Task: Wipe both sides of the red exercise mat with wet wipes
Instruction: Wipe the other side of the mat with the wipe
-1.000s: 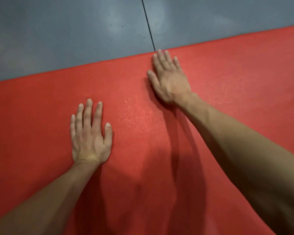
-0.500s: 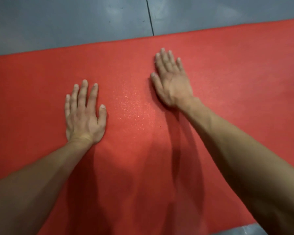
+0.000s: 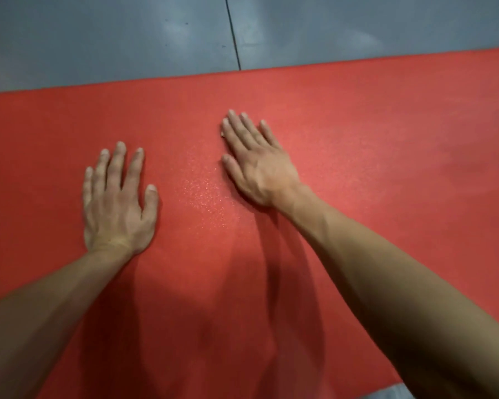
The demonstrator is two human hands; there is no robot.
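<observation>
The red exercise mat (image 3: 372, 156) lies flat across the floor and fills most of the view. My left hand (image 3: 117, 203) presses palm down on it left of centre, fingers straight and spread. My right hand (image 3: 257, 162) lies flat on the mat a little farther away, fingers straight and pointing up-left. Between the two hands the mat surface glints with fine specks. No wet wipe shows in either hand or anywhere on the mat.
Grey floor (image 3: 98, 41) runs beyond the mat's far edge, with a dark seam (image 3: 233, 33) between two panels. A sliver of grey floor (image 3: 392, 391) shows at the mat's near edge, bottom right.
My right hand has slid back from the mat's far edge toward me. The view has shifted, so more of the mat lies beyond both hands. The left hand stays pressed flat.
</observation>
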